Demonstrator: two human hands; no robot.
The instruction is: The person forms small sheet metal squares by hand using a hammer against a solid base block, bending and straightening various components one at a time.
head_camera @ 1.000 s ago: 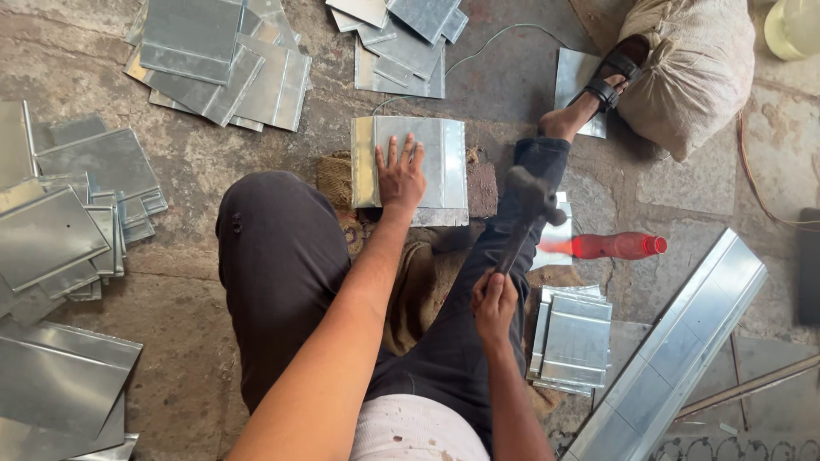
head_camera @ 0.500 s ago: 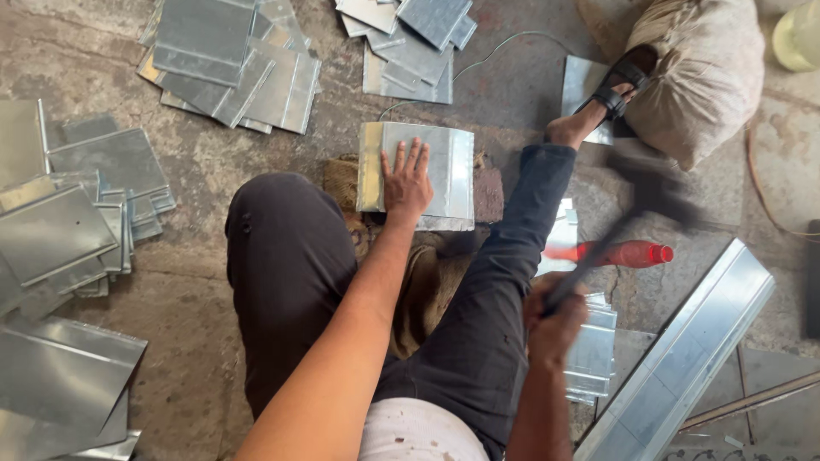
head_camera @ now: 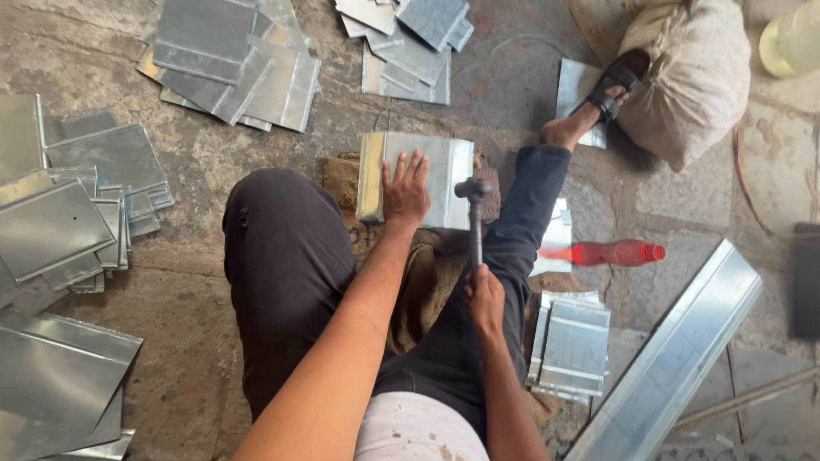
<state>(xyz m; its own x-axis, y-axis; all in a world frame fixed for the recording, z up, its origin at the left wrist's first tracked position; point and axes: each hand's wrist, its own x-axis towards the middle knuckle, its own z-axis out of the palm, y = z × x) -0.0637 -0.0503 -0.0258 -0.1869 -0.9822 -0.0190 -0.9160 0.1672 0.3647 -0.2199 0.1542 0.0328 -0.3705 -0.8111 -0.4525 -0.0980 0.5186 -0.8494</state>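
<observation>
My left hand [head_camera: 405, 192] lies flat, fingers spread, on a folded galvanised sheet-metal piece [head_camera: 436, 158] that rests on a sacking pad on the stone floor between my legs. My right hand [head_camera: 487, 299] grips the handle of a hammer [head_camera: 474, 218]. The hammer's head is down at the right edge of the metal piece, just beside my left hand. I sit on the floor in dark trousers, right leg stretched out with a sandal on the foot.
Stacks of cut metal sheets [head_camera: 231, 60] lie at the top, more sheets [head_camera: 77, 205] at the left, a small stack [head_camera: 574, 346] by my right thigh. A long metal channel [head_camera: 675, 358], a red bottle [head_camera: 615, 253] and a stuffed sack [head_camera: 692, 72] sit at the right.
My right hand swung the hammer out to the right and raised it, then brought it down onto the right edge of the metal piece. My left hand stayed pressed on the sheet.
</observation>
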